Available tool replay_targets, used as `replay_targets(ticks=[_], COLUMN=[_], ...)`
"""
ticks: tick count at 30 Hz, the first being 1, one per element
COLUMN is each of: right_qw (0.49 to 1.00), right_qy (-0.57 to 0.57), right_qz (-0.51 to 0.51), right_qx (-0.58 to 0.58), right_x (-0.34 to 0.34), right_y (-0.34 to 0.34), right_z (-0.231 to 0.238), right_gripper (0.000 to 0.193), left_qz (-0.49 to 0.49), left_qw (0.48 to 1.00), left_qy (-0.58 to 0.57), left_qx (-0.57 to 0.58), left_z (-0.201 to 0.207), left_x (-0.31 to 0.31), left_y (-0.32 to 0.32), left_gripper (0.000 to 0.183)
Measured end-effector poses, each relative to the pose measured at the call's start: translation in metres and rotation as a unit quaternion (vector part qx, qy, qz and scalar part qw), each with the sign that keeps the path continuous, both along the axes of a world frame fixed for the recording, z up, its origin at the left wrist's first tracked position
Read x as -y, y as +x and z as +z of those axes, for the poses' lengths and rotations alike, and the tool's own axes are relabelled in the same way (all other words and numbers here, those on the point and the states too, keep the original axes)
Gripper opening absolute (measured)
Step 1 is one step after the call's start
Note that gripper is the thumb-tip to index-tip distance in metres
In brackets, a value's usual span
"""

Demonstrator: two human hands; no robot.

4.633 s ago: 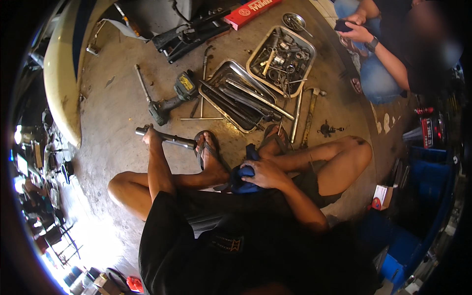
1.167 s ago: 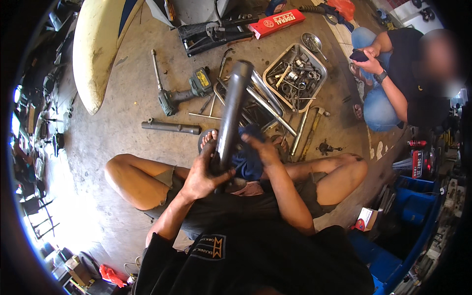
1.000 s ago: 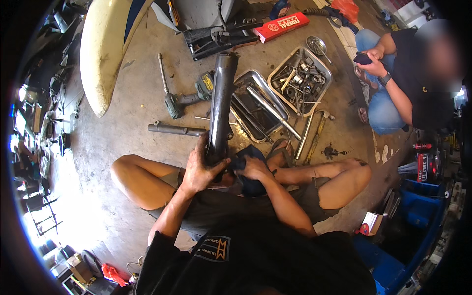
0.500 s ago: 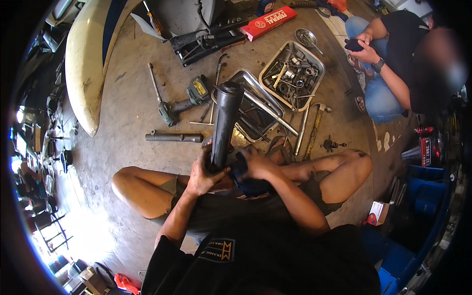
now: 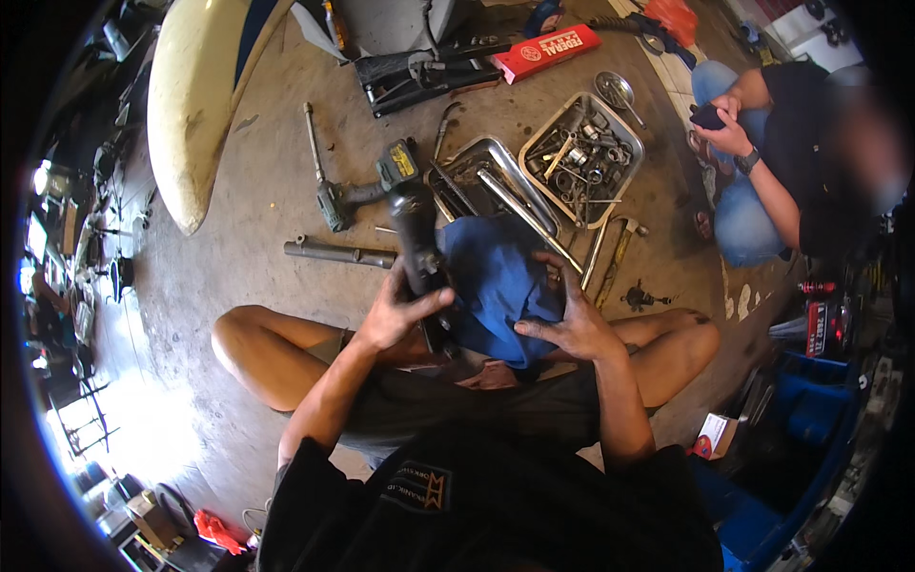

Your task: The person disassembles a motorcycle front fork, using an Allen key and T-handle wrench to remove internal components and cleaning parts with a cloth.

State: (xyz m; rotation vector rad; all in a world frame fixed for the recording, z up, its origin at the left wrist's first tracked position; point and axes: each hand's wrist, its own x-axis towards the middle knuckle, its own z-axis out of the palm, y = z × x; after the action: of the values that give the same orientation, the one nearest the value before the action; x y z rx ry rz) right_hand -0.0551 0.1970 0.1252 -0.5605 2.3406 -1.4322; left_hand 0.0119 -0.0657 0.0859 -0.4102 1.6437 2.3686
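A black motorcycle fork tube (image 5: 414, 234) stands roughly upright above my lap. My left hand (image 5: 391, 315) is wrapped round its lower part, thumb across the front. Beside it on the right, a blue cloth (image 5: 491, 276) hangs spread out. Gripping the cloth's right side is my right hand (image 5: 577, 324), with the thumb on the near face and the fingers partly behind it. A second dark fork tube (image 5: 338, 253) lies on the floor to the left of my left hand.
Beyond my hands lie a cordless impact wrench (image 5: 367, 186), a metal tray (image 5: 519, 157) with long parts and another tray (image 5: 640, 157) full of sockets and wrenches. A hammer (image 5: 620, 257) rests to the right. Another person (image 5: 762, 157) squats at far right, holding a phone.
The cloth, bunched low beside the tube before, is now spread wide and raised. My right hand has moved right with it. The tube has turned, and its lugs now show.
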Motion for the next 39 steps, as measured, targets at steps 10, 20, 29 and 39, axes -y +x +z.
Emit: replay_targets(ticks=[10,20,29,39], right_qw=[0.955,0.954,0.976,0.975], right_qy=[-0.113,-0.137,-0.164,-0.171], right_qz=[0.012,0.063,-0.128,-0.112], right_qx=[-0.275,-0.258,-0.071,-0.088], right_x=[0.011,0.070,0.075,0.066], right_y=[-0.004,0.006,0.031,0.007], right_z=[0.089,0.106,0.102,0.085], right_gripper=[0.056,0.026,0.024,0.018], left_qz=[-0.009,-0.028,0.002,-0.037], left_qw=[0.907,0.799,0.710,0.745], left_qy=[-0.385,-0.524,-0.594,-0.565], left_qx=[-0.171,-0.293,-0.378,-0.353], left_z=[0.027,0.065,0.058,0.044], left_x=[-0.008,-0.012,-0.001,-0.004], left_y=[0.000,0.006,0.007,0.009], left_gripper=[0.048,0.046,0.048,0.046])
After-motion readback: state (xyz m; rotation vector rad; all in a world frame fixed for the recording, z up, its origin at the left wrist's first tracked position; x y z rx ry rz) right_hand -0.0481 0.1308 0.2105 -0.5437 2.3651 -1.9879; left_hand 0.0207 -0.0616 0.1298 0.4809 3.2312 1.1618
